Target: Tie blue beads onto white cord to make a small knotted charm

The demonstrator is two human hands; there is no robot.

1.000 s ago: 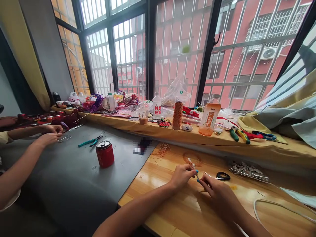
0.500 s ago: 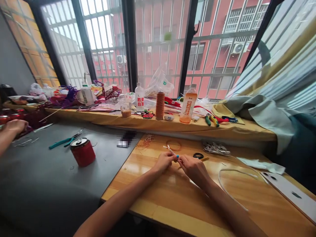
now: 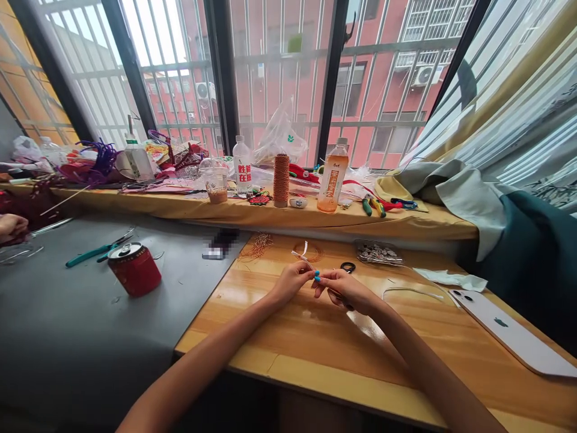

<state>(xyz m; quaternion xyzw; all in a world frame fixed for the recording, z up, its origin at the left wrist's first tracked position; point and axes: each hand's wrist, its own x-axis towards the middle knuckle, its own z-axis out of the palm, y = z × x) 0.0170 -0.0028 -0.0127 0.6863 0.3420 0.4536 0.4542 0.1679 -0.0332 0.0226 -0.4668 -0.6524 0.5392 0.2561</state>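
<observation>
- Right, change first: white cord (image 3: 301,256) ends stick out past the left hand (image 3: 291,282) and splay wider than half a second ago, when they lay nearly together.
- Fingertips of both hands now meet; a second ago a short run of cord showed between them. My read: the work is down to one small spot, fine fingertip stuff.
- View has swung right too: phone (image 3: 505,328) in sight, co-worker's hand (image 3: 12,228) only at the left edge.
- Left fingers: clamped on the cord, thumb against index, ends pointing away from the person.
- Right hand (image 3: 347,290): thumb and index pinched in at the same spot, on the cord by the look of it; the join itself is hidden. Other fingers curled under; something dark beneath them, can't tell what.
- Pose: forearms come in from both lower corners, converging over the wood tabletop (image 3: 315,346). Wrists low, back of the right hand up.
- Cord sits over mid-tabletop, ends overlapping the wire coil (image 3: 321,255) in view; can't tell if touching.
- Nearby: scissors (image 3: 351,270) just beyond the right hand, black handle showing; loose white length (image 3: 412,290) on the right.
</observation>
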